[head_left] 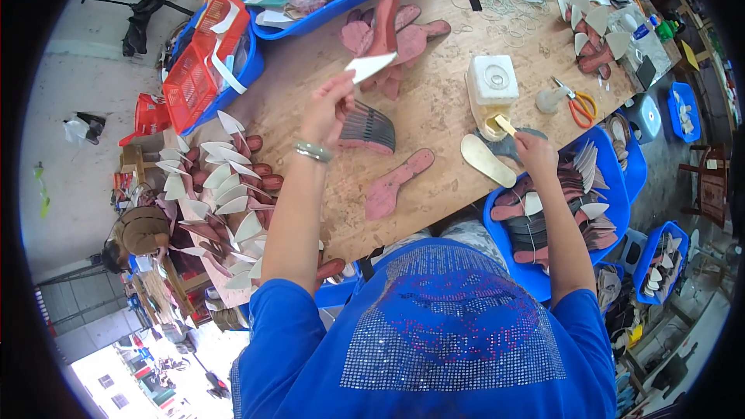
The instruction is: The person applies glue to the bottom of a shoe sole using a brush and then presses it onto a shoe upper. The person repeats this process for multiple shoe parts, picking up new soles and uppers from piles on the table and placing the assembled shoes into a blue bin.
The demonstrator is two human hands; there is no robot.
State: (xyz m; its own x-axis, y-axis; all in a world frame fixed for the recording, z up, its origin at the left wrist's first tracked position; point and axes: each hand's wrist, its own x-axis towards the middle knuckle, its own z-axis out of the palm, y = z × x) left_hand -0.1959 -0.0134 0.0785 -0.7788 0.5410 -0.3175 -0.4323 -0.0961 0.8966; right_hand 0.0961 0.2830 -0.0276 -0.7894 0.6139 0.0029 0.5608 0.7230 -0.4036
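Note:
My left hand (330, 109) pinches a white pointed shoe-lining piece (371, 67) above the wooden table. My right hand (535, 157) grips a pale flat-handled brush (505, 125), its far end down in the opening of a white glue container (494, 84). Just in front of the container lies a cream insole (487, 161). A single pink insole (398, 185) rests flat near the table's front edge. Beneath my left hand, a fanned stack of dark, pink-edged pieces (366, 129) lies on the wood. Further back, pink insoles (380, 35) are heaped.
Pink insoles with white pieces (225, 194) crowd the table's left end. A blue tub (497, 221) of insoles stands at the right front. Orange-handled pliers (580, 109) lie beside a small bottle (549, 99). Blue bins with red baskets (190, 81) stand at the back left.

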